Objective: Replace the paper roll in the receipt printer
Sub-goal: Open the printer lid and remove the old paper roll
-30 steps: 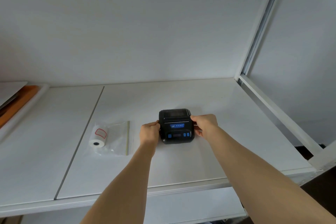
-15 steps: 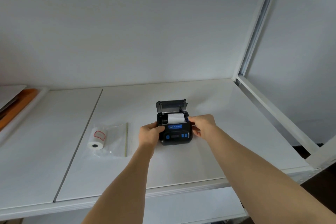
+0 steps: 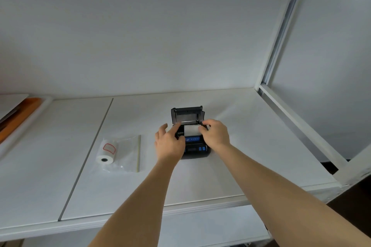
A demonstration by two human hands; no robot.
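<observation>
Black printer (image 3: 193,142) sits mid-shelf, lid (image 3: 187,114) up, old roll (image 3: 190,129) still inside. Left hand (image 3: 169,143) and right hand (image 3: 215,133) reach in with fingers loosely spread at its ends, gripping nothing yet. Next: pinch and lift it out. New roll (image 3: 106,151) waits left, bagged.

My left hand (image 3: 169,144) and right hand (image 3: 215,134) reach into the small black plastic receipt printer (image 3: 195,146), its lid (image 3: 187,114) raised, fingertips at the white paper roll (image 3: 191,129) inside.
</observation>
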